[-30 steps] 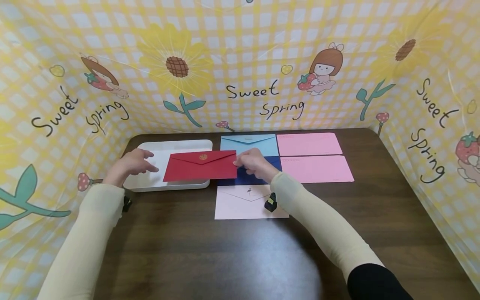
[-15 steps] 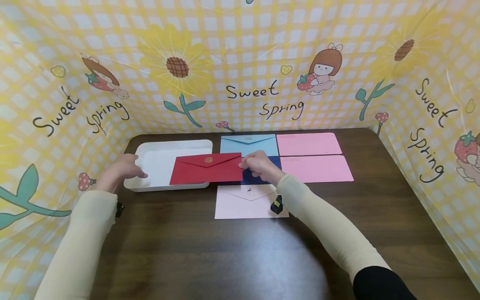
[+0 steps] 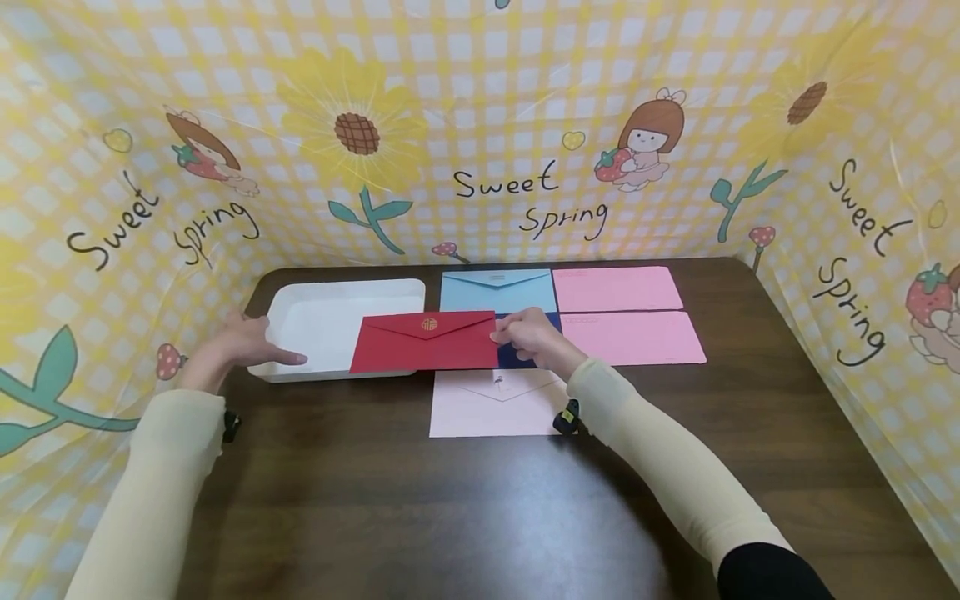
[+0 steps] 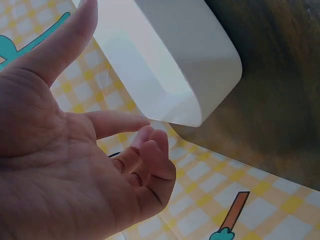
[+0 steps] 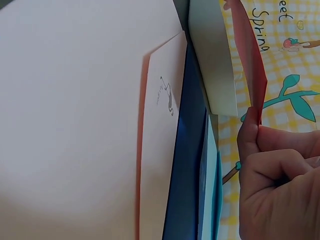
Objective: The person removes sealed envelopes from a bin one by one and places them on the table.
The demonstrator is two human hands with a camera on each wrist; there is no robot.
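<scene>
My right hand (image 3: 538, 335) pinches the right edge of a red envelope (image 3: 423, 346) that bears a round gold emblem. The envelope hangs over the right part of a white tray (image 3: 322, 308) and hides much of a navy envelope (image 3: 521, 360). In the right wrist view the thumb and index finger grip the red envelope (image 5: 254, 70), which is off the table. At the tray's left side is my left hand (image 3: 243, 343), its thumb stretched out and nothing held. The left wrist view shows its index fingertip close to the tray (image 4: 210, 70); whether they touch I cannot tell.
A light blue envelope (image 3: 495, 293) lies behind the navy one, and a pale pink envelope (image 3: 487, 417) in front. Two pink envelopes (image 3: 618, 289) lie at the right. Around the brown table (image 3: 420, 517) hangs a yellow checked cloth (image 3: 480, 100).
The red envelope and my right hand have moved right and slightly toward me. My left hand has drawn back leftward from above the tray to its left edge.
</scene>
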